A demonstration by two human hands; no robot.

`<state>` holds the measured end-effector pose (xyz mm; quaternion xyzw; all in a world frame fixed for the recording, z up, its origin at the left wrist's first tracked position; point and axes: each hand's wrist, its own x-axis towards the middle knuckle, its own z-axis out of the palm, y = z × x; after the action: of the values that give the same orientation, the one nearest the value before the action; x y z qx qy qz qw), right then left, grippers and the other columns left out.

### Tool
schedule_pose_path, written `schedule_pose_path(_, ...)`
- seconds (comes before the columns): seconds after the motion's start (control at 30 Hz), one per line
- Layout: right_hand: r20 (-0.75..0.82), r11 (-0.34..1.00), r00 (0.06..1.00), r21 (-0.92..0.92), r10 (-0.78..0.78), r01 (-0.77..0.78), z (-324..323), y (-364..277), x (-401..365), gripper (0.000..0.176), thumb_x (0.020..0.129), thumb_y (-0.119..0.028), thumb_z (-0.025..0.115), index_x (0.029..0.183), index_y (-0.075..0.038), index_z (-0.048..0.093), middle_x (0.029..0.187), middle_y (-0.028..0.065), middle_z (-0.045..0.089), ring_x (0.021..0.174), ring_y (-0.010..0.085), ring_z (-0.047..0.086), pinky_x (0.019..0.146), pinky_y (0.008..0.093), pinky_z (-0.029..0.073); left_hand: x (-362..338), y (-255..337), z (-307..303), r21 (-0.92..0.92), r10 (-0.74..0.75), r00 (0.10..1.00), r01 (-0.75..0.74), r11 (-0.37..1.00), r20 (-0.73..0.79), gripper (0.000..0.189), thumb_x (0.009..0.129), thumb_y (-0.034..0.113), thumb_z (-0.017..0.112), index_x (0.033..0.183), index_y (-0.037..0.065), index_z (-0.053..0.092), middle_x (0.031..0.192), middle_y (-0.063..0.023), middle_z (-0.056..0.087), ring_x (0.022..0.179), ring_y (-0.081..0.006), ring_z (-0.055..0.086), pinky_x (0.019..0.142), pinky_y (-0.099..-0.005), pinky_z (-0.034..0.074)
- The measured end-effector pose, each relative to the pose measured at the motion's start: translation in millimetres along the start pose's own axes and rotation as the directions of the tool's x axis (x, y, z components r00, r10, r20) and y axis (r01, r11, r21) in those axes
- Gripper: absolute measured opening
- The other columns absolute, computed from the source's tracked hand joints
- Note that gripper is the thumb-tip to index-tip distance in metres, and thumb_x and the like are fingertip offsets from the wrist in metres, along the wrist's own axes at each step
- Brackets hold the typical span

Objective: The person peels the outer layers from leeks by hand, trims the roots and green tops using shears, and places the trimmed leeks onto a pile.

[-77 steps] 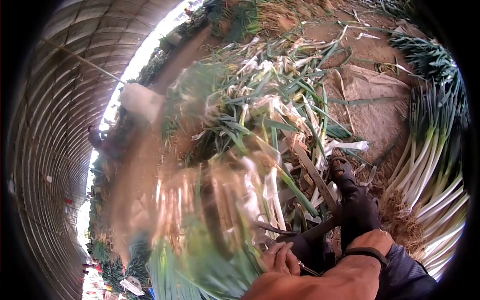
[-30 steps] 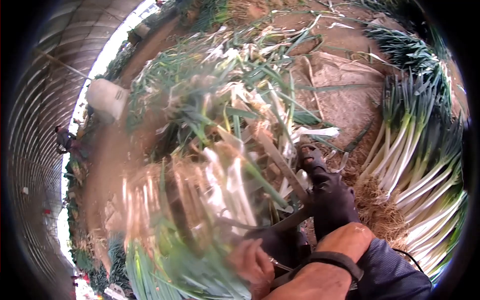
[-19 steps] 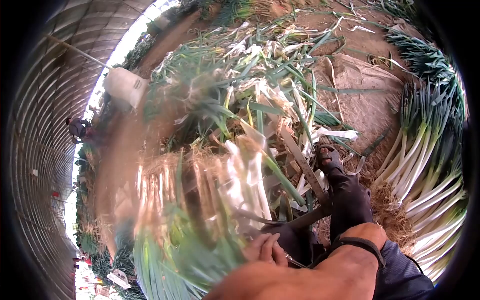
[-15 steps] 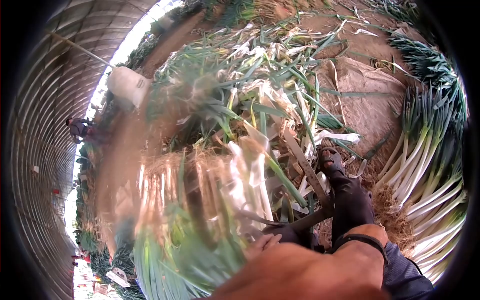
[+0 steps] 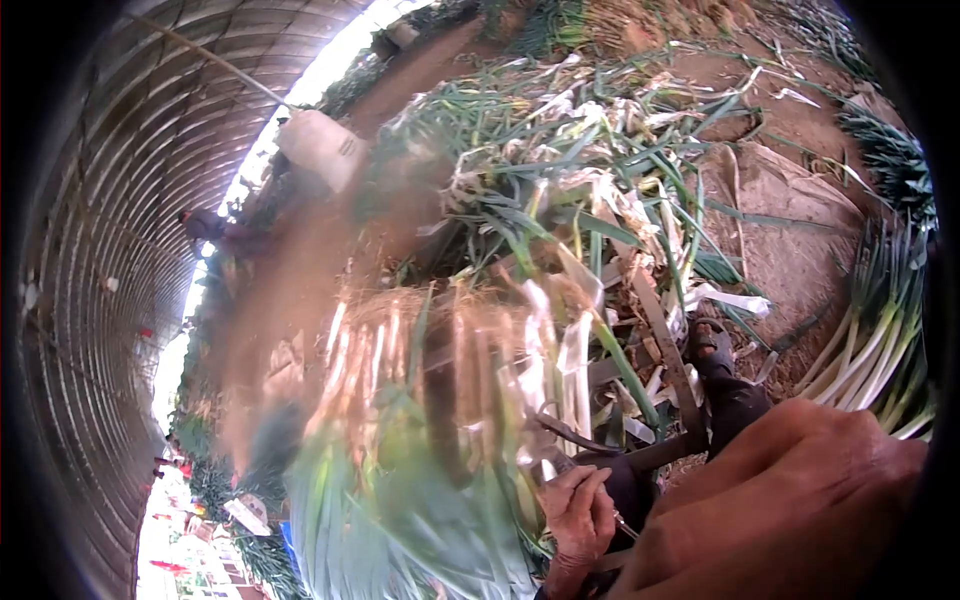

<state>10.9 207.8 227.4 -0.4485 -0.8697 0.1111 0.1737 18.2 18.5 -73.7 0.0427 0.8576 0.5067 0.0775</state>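
Note:
My left hand [image 5: 580, 515] is low in the view, its fingers curled closed beside the green tops of a leek pile [image 5: 385, 510]. A thin shiny strip shows by its fingers; I cannot tell what it holds. Large and close to the camera, my right hand [image 5: 785, 490] shows mostly its back, with the fingers hidden. The pile's white stalks and brown roots point away from me, blurred by a smear over the view. Between the pile and my sandalled foot [image 5: 708, 345] stands a worn flat-bar frame [image 5: 668, 350].
Stripped leaves [image 5: 590, 130] lie heaped ahead on the soil, next to a dirty sheet [image 5: 790, 210]. More leeks [image 5: 875, 320] are stacked at the right. A pale container [image 5: 322, 148] and a person [image 5: 205, 228] appear at the left, under an arched roof [image 5: 110, 330].
The view has shifted, so the scene sits further right and lower. My left hand has come more fully into view. My right hand has moved right, now covering my lower leg.

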Motion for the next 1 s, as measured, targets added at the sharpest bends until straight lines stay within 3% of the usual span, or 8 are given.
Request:
schedule_pose_path(0.07, 0.355, 0.938, 0.931, -0.343, 0.087, 0.043, -15.3, 3.4, 8.0, 0.004, 0.083, 0.002, 0.065, 0.083, 0.004, 0.068, 0.063, 0.0113, 0.063, 0.046, 0.0158, 0.059, 0.05, 0.0242, 0.05, 0.1, -8.2, -1.4, 0.013, -0.039, 0.998, 0.039, 0.999, 0.039, 0.028, 0.08, 0.003, 0.07, 0.107, 0.01, 0.072, 0.103, -0.0051, 0.066, 0.09, -0.0207, 0.062, 0.082, -0.0335, 0.044)
schedule_pose_path(0.1, -0.01, 0.949, 0.996, -0.304, -0.085, 0.078, -10.2, 1.2, -11.4, 0.007, 0.087, 0.0, 0.064, 0.091, 0.006, 0.065, 0.063, 0.0112, 0.061, 0.046, 0.0154, 0.058, 0.048, 0.0246, 0.049, 0.1, -11.7, -1.7, 0.018, -0.061, 0.996, 0.06, 0.998, 0.058, 0.029, 0.079, 0.002, 0.07, 0.107, 0.01, 0.072, 0.104, -0.0052, 0.066, 0.091, -0.0214, 0.062, 0.083, -0.0344, 0.044)
schedule_pose_path(0.17, -0.381, 0.994, 0.922, -0.102, -0.071, 0.035, 4.1, -1.5, -30.2, 0.013, 0.093, -0.004, 0.061, 0.099, 0.008, 0.061, 0.067, 0.0117, 0.06, 0.05, 0.015, 0.058, 0.047, 0.025, 0.049, -0.4, -19.7, -3.9, 0.039, -0.103, 0.99, 0.099, 0.994, 0.1, 0.032, 0.078, 0.0, 0.07, 0.108, 0.011, 0.072, 0.106, -0.0052, 0.066, 0.094, -0.023, 0.062, 0.086, -0.036, 0.043)
schedule_pose_path(0.27, -0.225, 0.886, 0.909, 0.393, 0.352, -0.245, 37.5, 11.4, -29.5, 0.019, 0.101, -0.011, 0.053, 0.104, 0.008, 0.057, 0.074, 0.0137, 0.059, 0.061, 0.0149, 0.061, 0.048, 0.0253, 0.05, -0.7, -25.9, -4.0, 0.098, -0.022, 0.995, 0.013, 0.995, 0.099, 0.035, 0.076, -0.001, 0.07, 0.108, 0.011, 0.072, 0.108, -0.0051, 0.066, 0.097, -0.0243, 0.062, 0.089, -0.0378, 0.042)
schedule_pose_path(0.37, -0.319, 0.969, 0.916, 0.118, 0.242, -0.215, 33.1, 13.6, -30.6, 0.022, 0.101, -0.015, 0.054, 0.106, 0.006, 0.058, 0.079, 0.0142, 0.06, 0.066, 0.0161, 0.063, 0.049, 0.0261, 0.051, -5.5, -29.4, 1.5, 0.134, 0.122, 0.991, -0.127, 0.983, 0.049, 0.035, 0.077, -0.001, 0.069, 0.109, 0.012, 0.071, 0.11, -0.0047, 0.065, 0.099, -0.0237, 0.062, 0.089, -0.0381, 0.042)
schedule_pose_path(0.6, -0.279, 0.917, 0.958, 0.394, 0.059, 0.059, 21.3, 37.6, -20.4, 0.024, 0.089, -0.016, 0.059, 0.105, 0.002, 0.062, 0.087, 0.0144, 0.063, 0.073, 0.0212, 0.064, 0.056, 0.0311, 0.052, -4.4, 42.6, -6.7, 0.293, 0.526, 0.841, -0.476, 0.829, -0.124, 0.036, 0.078, 0.001, 0.069, 0.112, 0.012, 0.07, 0.114, -0.0046, 0.064, 0.101, -0.0241, 0.061, 0.091, -0.039, 0.041)
schedule_pose_path(0.63, -0.266, 0.89, 0.964, 0.442, 0.01, 0.113, 16.0, 41.3, -18.3, 0.025, 0.087, -0.016, 0.06, 0.105, 0.001, 0.063, 0.088, 0.0145, 0.064, 0.074, 0.0219, 0.065, 0.057, 0.0318, 0.053, -0.4, 55.2, -10.7, 0.295, 0.573, 0.81, -0.521, 0.801, -0.126, 0.03, 0.078, -0.007, 0.067, 0.104, 0.005, 0.073, 0.106, -0.0093, 0.065, 0.096, -0.0254, 0.06, 0.079, -0.0335, 0.046)
schedule_pose_path(1.0, -0.069, 0.415, 0.775, 0.813, -0.628, 0.408, -52.9, 53.7, 0.8, 0.039, 0.067, -0.018, 0.07, 0.104, -0.007, 0.07, 0.101, 0.0149, 0.068, 0.084, 0.0298, 0.067, 0.068, 0.0398, 0.055, -2.7, 59.0, -12.5, 0.358, 0.583, 0.801, -0.508, 0.783, -0.139, 0.03, 0.077, 0.0, 0.069, 0.106, 0.01, 0.072, 0.11, -0.006, 0.065, 0.097, -0.0257, 0.061, 0.086, -0.0386, 0.042)
